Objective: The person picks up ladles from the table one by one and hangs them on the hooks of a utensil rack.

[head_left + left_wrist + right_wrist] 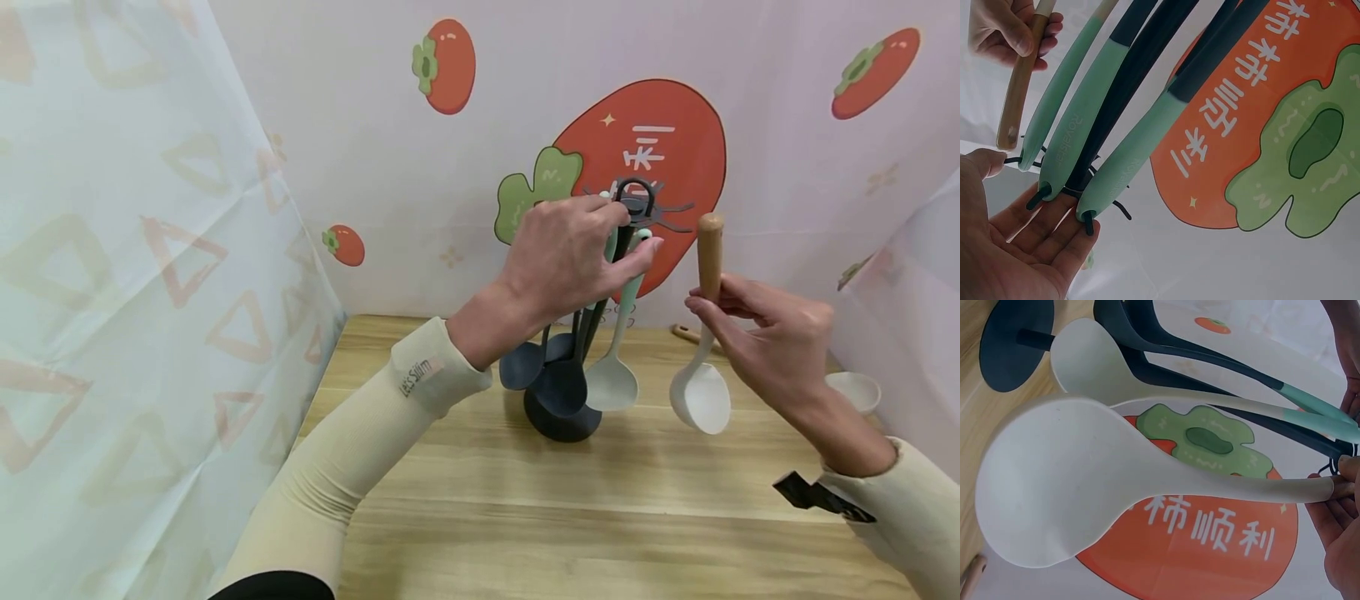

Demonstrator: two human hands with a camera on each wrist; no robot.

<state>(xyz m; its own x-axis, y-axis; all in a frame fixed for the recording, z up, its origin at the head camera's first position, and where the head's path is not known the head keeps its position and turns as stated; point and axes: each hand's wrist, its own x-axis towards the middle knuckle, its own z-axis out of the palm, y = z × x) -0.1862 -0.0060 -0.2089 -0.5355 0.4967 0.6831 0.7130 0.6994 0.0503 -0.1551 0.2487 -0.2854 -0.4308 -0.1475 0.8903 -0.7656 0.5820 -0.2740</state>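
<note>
A dark rotating utensil rack (pixel 562 427) stands on the table, with a loop at its top and hooks around it. My left hand (pixel 562 250) grips the rack just below that loop, its fingers behind the pole. Several utensils with mint handles (pixel 1063 140) hang from the hooks, among them a dark ladle (pixel 561 388) and one with a pale head (pixel 611 385). To the right, my right hand (pixel 780 333) pinches a white ladle (pixel 701 402) by its wooden handle. The ladle hangs bowl down, above the table and apart from the rack.
On the wooden table (pixel 600 517), a wooden handle (pixel 693 337) lies behind the right hand. A white bowl-shaped thing (pixel 855 392) sits at the right edge, partly hidden by the right wrist. Printed cloth walls (pixel 187 333) stand at the back and both sides.
</note>
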